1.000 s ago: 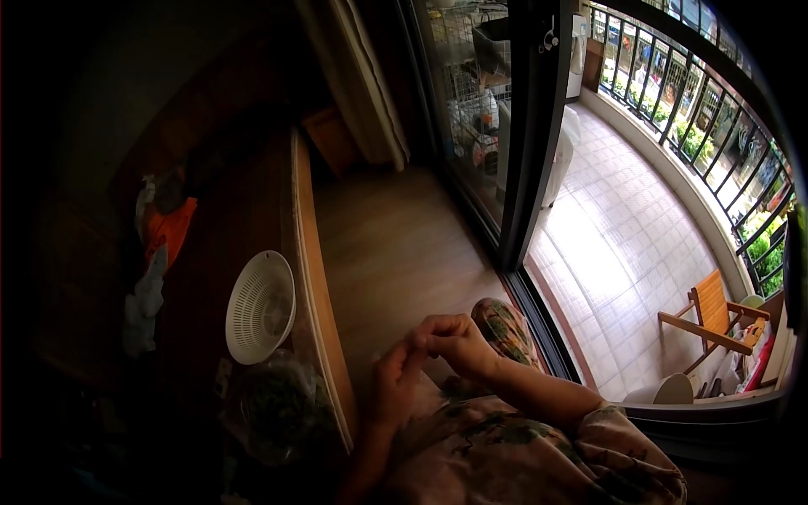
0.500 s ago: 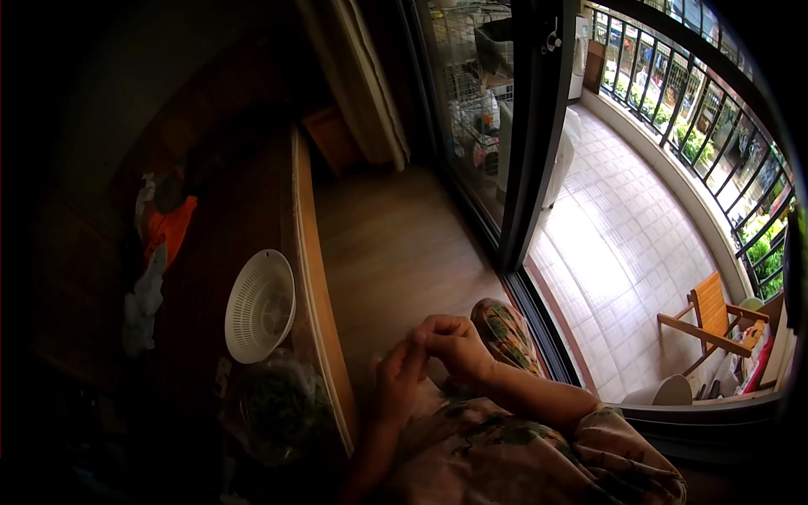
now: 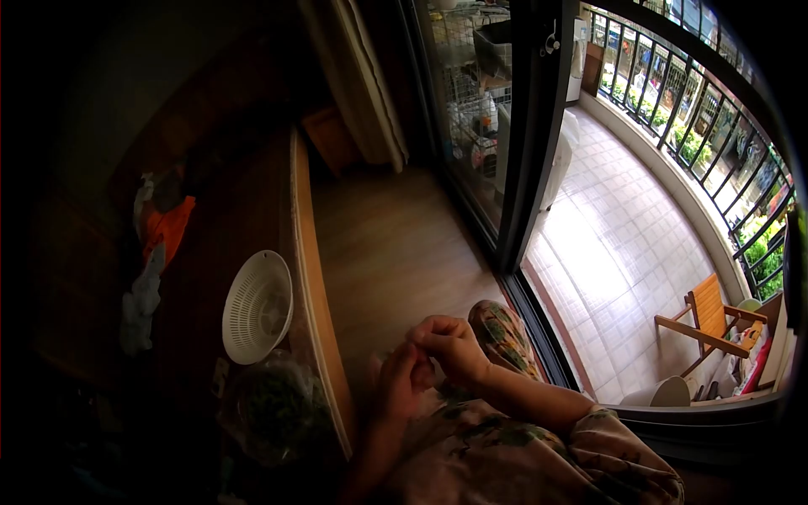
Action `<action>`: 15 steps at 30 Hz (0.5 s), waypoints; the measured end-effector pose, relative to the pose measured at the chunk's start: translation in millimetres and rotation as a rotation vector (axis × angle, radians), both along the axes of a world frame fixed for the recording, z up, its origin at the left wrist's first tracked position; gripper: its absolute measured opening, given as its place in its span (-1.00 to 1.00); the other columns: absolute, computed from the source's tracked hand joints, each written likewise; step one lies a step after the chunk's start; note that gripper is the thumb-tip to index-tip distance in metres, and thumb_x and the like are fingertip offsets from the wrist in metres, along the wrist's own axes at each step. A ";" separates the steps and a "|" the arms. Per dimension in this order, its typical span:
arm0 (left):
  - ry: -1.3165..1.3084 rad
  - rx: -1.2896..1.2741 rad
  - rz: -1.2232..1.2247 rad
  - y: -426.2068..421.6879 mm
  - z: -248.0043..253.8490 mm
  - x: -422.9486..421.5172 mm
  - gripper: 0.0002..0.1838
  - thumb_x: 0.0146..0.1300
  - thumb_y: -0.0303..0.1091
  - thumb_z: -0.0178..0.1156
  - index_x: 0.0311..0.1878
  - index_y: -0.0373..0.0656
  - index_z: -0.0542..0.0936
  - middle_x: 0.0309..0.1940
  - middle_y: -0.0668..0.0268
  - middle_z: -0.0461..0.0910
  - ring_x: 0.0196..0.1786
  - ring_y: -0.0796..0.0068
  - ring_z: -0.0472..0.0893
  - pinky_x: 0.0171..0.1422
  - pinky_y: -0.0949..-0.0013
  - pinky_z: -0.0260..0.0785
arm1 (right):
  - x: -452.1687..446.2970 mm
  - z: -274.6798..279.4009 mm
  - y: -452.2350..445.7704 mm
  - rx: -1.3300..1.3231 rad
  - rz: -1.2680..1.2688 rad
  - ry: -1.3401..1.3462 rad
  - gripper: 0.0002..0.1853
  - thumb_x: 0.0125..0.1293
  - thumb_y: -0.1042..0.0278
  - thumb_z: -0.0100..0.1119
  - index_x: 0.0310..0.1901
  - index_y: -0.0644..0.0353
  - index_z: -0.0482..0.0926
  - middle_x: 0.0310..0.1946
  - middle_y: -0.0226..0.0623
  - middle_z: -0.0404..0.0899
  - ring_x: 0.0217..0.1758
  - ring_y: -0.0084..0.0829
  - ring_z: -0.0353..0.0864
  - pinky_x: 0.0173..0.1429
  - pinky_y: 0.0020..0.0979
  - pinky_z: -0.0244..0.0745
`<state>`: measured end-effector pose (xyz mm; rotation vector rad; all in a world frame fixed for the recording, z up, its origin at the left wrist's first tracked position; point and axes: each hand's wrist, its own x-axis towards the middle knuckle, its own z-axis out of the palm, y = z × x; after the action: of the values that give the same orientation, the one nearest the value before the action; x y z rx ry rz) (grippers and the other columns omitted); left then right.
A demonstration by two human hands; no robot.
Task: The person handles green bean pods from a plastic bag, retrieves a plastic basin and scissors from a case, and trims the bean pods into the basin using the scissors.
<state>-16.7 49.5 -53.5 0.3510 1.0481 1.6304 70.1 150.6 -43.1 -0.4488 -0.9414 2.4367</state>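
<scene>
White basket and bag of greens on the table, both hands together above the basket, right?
No, the left hand and right hand meet beyond the table edge, not above the white basket; the head view shows it. The rest stands.

The right hand (image 3: 450, 345), its fingers curled closed, meets the left hand (image 3: 402, 379), both forearms (image 3: 539, 399) angled inward.
</scene>
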 end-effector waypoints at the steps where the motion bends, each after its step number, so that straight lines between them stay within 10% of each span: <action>1: -0.061 0.013 -0.010 0.3 -0.3 0.5 -0.67 0.39 0.00 -0.09 -0.37 -0.02 0.35 -0.66 0.50 0.17 -0.63 0.67 0.12 -0.54 0.55 -0.02 | -0.1 -0.5 0.2 0.007 -0.001 -0.004 -0.90 0.27 0.52 0.07 -0.38 0.32 0.54 -0.48 -0.29 0.56 -0.47 -0.52 0.51 -0.35 -0.54 0.42; 9: -0.138 0.059 -0.095 2.9 3.3 -9.6 -0.66 0.40 0.00 -0.12 -0.34 -0.04 0.40 -0.67 0.50 0.20 -0.64 0.66 0.12 -0.54 0.54 -0.02 | 0.7 14.7 6.7 0.098 0.037 -0.031 -0.88 0.29 0.46 0.07 -0.37 0.29 0.55 -0.50 -0.34 0.55 -0.45 -0.55 0.50 -0.33 -0.55 0.40; 12: 0.530 -0.072 0.012 7.2 24.5 -7.0 -0.71 0.42 -0.14 -0.10 -0.28 -0.12 0.47 -0.62 0.50 0.27 -0.60 0.67 0.20 -0.51 0.54 0.05 | 1.2 11.6 13.1 0.219 0.048 -0.042 -0.88 0.29 0.42 0.08 -0.32 0.26 0.58 -0.47 -0.39 0.56 -0.40 -0.60 0.47 -0.26 -0.56 0.37; 15: 0.659 -0.114 0.009 0.1 26.4 -10.2 -0.80 0.40 -0.32 -0.05 -0.24 -0.19 0.52 -0.57 0.49 0.34 -0.53 0.72 0.26 -0.44 0.57 0.10 | 4.1 6.6 18.0 0.318 0.072 -0.074 -0.87 0.28 0.42 0.08 -0.27 0.25 0.60 -0.41 -0.46 0.56 -0.35 -0.64 0.43 -0.19 -0.57 0.34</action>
<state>-27.0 49.6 -27.2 0.8419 1.6225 1.4809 74.1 168.6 -36.5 -0.3983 -1.3701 2.2876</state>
